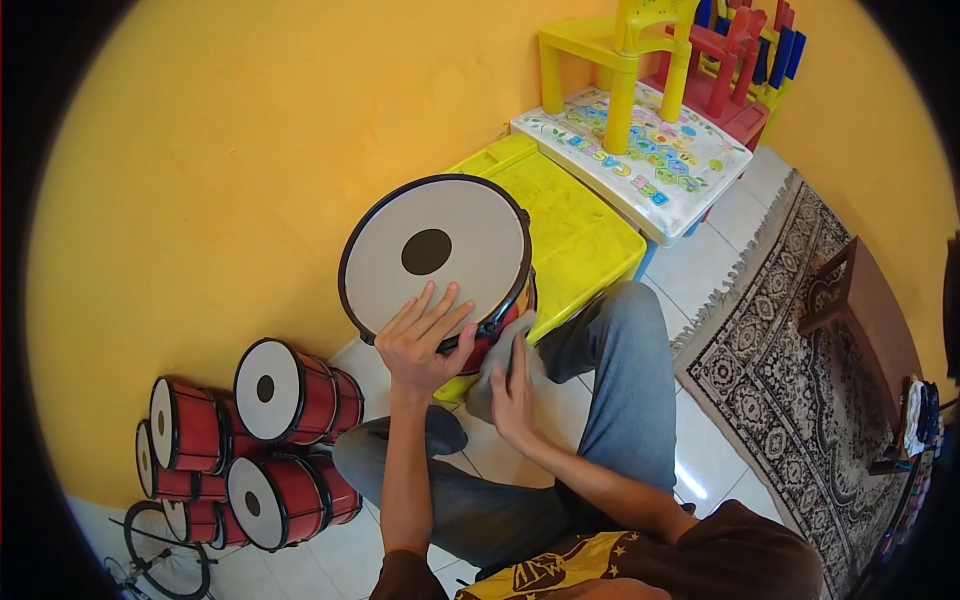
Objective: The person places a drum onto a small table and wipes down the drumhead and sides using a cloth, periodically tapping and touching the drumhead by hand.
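Observation:
A drum (pixel 460 225) with a white head, a black centre dot and a black rim stands in front of me on a yellow plastic table (pixel 585 225). My left hand (pixel 425 338) rests on the near part of the drumhead, fingers spread, thumb by the rim. Against the drum's red side, my right hand (pixel 514 395) grips a grey cloth (pixel 490 385). Part of the cloth hangs below the fingers. The drum's far side is hidden.
Several red drums (pixel 285 400) are stacked on the left by the yellow wall. A white printed table (pixel 690 185) carries a yellow chair (pixel 620 70). On the right lie a patterned rug (pixel 760 370) and brown wooden furniture (pixel 880 320). A wheel (pixel 165 550) shows at lower left.

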Motion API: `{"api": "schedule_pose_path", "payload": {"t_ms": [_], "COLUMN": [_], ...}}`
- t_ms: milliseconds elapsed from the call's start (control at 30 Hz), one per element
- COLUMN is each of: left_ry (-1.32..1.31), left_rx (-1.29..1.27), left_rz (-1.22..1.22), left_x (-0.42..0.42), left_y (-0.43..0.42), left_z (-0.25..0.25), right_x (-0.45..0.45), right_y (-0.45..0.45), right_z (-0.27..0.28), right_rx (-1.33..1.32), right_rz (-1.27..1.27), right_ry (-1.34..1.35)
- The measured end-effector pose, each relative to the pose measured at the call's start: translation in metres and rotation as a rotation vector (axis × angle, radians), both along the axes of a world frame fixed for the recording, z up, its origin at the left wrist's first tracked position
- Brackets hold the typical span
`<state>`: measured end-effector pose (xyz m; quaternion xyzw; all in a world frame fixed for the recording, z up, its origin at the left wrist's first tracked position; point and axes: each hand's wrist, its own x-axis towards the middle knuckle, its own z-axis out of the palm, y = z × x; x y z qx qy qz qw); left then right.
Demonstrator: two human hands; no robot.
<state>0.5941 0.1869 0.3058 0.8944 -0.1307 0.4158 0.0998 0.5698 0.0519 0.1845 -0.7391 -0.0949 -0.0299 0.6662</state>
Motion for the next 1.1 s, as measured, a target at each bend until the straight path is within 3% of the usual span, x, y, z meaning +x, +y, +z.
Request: {"api": "schedule_pose_path", "payload": {"t_ms": [67,167,267,300,367,467,633,733,833,933,1100], "left_ry": [-0.001,0.003,0.008,0.006,0.005,0.023,-0.005,-0.005,0.008,0.031,0.011], "left_rx": [-0.009,-0.013,-0.015,-0.016,-0.017,-0.048,-0.034,-0.031,-0.018,-0.028,0.017], "left_rz": [-0.002,0.003,0.006,0.006,0.005,-0.001,-0.001,0.003,0.013,0.018,0.026], "left_x": [-0.001,-0.001,-0.002,-0.002,-0.001,-0.003,-0.001,-0.001,-0.001,-0.004,-0.004], "left_y": [0.0,0.0,0.0,0.0,0.001,-0.002,0.001,0.002,0.002,-0.004,-0.006], "left_z": [-0.001,-0.001,0.0,0.0,-0.002,0.002,-0.002,-0.003,-0.003,0.005,0.006], "right_x": [-0.014,0.006,0.015,0.019,0.044,0.088,0.148,0.161,0.147,0.125,0.149], "right_y": [-0.008,-0.019,-0.026,-0.033,-0.037,-0.036,-0.014,0.0,0.006,-0.002,-0.015], "right_z": [0.008,-0.035,-0.03,-0.012,0.018,0.067,0.056,0.044,0.023,0.027,0.028], "right_rx": [0.092,0.448,0.708,0.675,0.908,0.89,0.931,0.952,0.755,0.431,0.255], "right_rz": [0.052,0.059,-0.066,-0.054,0.017,-0.076,0.007,-0.071,-0.237,-0.088,-0.175], "right_ry": [0.086,0.303,0.359,0.292,0.251,0.209,0.075,0.081,0.129,0.035,-0.039]}}
